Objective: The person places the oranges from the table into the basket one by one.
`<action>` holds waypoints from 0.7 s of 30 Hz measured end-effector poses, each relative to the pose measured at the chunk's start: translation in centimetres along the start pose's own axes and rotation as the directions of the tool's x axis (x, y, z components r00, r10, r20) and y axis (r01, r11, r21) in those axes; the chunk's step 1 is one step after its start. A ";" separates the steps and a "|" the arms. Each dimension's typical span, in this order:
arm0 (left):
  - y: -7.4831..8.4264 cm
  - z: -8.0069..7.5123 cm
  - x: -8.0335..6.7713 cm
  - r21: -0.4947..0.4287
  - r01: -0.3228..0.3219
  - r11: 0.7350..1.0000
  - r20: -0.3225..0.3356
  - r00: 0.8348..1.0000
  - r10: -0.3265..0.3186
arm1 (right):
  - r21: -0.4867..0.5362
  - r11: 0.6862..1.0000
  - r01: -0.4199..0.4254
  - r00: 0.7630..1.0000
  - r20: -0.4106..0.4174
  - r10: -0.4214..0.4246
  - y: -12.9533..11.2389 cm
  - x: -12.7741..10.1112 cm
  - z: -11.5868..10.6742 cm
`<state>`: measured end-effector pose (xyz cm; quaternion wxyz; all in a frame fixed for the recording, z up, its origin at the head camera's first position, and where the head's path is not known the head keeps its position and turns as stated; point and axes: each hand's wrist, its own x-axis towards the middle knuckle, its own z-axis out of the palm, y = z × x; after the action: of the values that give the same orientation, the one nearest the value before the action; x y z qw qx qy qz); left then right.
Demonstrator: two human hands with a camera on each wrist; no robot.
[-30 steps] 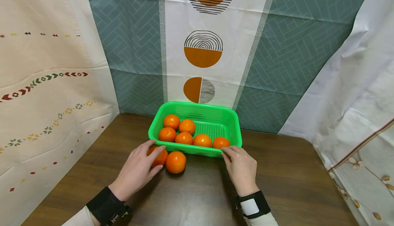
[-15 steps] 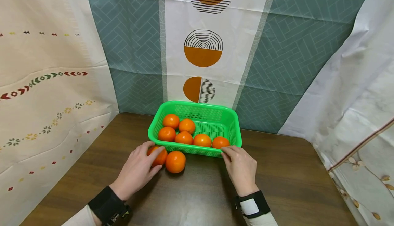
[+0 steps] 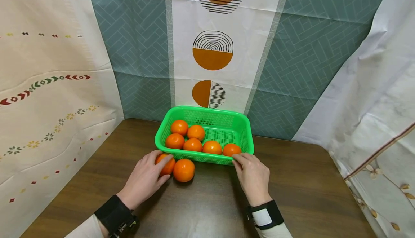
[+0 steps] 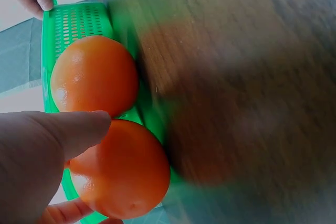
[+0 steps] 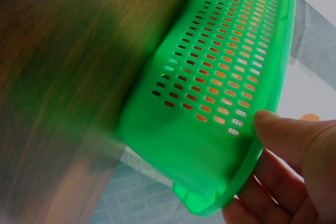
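On the table, in front of a green plastic basket (image 3: 246, 129), my left hand (image 3: 142, 178) holds an orange (image 3: 167, 166) between thumb and fingers. In the left wrist view the thumb lies over this orange (image 4: 126, 174), with fingertips showing on its far side. A second orange (image 3: 184, 170) sits just to its right, outside the basket. My right hand (image 3: 254, 176) pinches the basket's near rim at the right corner. The right wrist view has the thumb on the rim of the perforated basket (image 5: 173, 129) and the other fingers partly hidden behind it.
Several oranges (image 3: 196, 132) lie inside the basket, mostly toward its left side and along the near wall. The basket stands near the back of the brown wooden table (image 3: 298, 187). Patterned cloths (image 3: 139, 50) hang behind and at both sides.
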<state>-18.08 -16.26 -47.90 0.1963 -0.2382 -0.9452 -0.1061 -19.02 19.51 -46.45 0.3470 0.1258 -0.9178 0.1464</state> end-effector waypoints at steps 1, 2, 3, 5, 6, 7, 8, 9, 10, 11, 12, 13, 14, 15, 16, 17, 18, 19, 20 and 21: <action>0.0 0.0 0.0 -0.002 0.002 1.000 0.002 1.000 -0.002 | 0.000 1.000 0.000 1.000 0.000 0.000 0.0 0.0 0.0; -0.1 0.1 0.0 -0.004 0.003 1.000 0.003 1.000 -0.003 | 0.000 1.000 0.000 1.000 0.000 0.000 0.0 0.0 0.0; -0.1 0.1 0.0 -0.005 0.005 1.000 0.005 1.000 -0.005 | 0.001 1.000 0.000 1.000 -0.001 0.000 0.0 0.0 0.0; -0.2 0.2 0.1 -0.008 0.006 1.000 0.008 1.000 -0.006 | 0.001 1.000 0.001 1.000 -0.001 -0.001 0.0 0.0 0.0; -0.2 0.2 0.1 -0.009 0.007 1.000 0.009 1.000 -0.007 | 0.001 1.000 0.001 1.000 -0.002 -0.001 0.0 0.0 0.1; -0.3 0.2 0.1 -0.009 0.008 1.000 0.010 1.000 -0.008 | 0.001 1.000 0.001 1.000 -0.002 -0.001 0.0 0.0 0.1; -0.3 0.3 0.1 -0.009 0.009 1.000 0.011 1.000 -0.009 | 0.001 1.000 0.002 1.000 -0.003 -0.002 0.0 0.1 0.1; -0.3 0.3 0.1 -0.011 0.011 1.000 0.012 1.000 -0.011 | 0.001 1.000 0.001 1.000 -0.003 -0.001 0.0 0.1 0.1; -0.4 0.4 0.1 -0.013 0.013 1.000 0.012 1.000 -0.013 | 0.000 1.000 0.002 1.000 -0.004 -0.002 0.0 0.1 0.1; -0.4 0.4 0.1 -0.015 0.015 1.000 0.013 1.000 -0.015 | 0.000 1.000 0.002 1.000 -0.004 -0.002 0.0 0.1 0.1; -0.4 0.5 0.1 -0.016 0.017 1.000 0.013 1.000 -0.017 | 0.000 1.000 0.002 1.000 -0.003 -0.002 0.0 0.1 0.1; -0.4 0.5 0.2 -0.018 0.019 1.000 0.012 1.000 -0.019 | 0.000 1.000 0.001 1.000 -0.002 -0.001 0.0 0.0 0.1; -0.4 0.5 0.2 -0.020 0.021 1.000 0.012 1.000 -0.021 | 0.000 1.000 0.001 1.000 -0.001 -0.001 0.0 0.0 0.1; -0.4 0.6 0.2 -0.023 0.022 0.999 0.010 1.000 -0.022 | 0.000 1.000 0.000 1.000 -0.001 0.000 0.0 0.0 0.1; -0.4 0.6 0.2 -0.025 0.023 0.999 0.009 1.000 -0.023 | 0.000 1.000 0.001 1.000 0.000 -0.001 0.0 0.0 0.1; -0.4 0.6 0.2 -0.027 0.025 0.999 0.007 1.000 -0.024 | 0.001 1.000 0.001 1.000 -0.001 -0.001 0.0 0.0 0.1; -0.5 0.6 0.2 -0.029 0.026 0.999 0.007 1.000 -0.026 | 0.001 1.000 0.001 1.000 -0.001 -0.001 0.0 0.0 0.1; -0.5 0.7 0.3 -0.032 0.027 0.999 0.006 1.000 -0.027 | 0.001 1.000 0.002 1.000 -0.003 -0.002 0.0 0.0 0.1; -0.5 0.7 0.3 -0.033 0.028 0.999 0.005 1.000 -0.028 | 0.001 1.000 0.004 1.000 -0.004 -0.004 0.0 0.1 0.1; -0.5 0.7 0.3 -0.035 0.029 0.999 0.005 1.000 -0.029 | 0.001 1.000 0.004 1.000 -0.005 -0.004 0.1 0.1 0.1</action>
<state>-18.78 -16.36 -48.46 0.1883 -0.2282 -0.9470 -0.1250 -19.12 19.54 -46.47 0.3496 0.1275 -0.9165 0.1466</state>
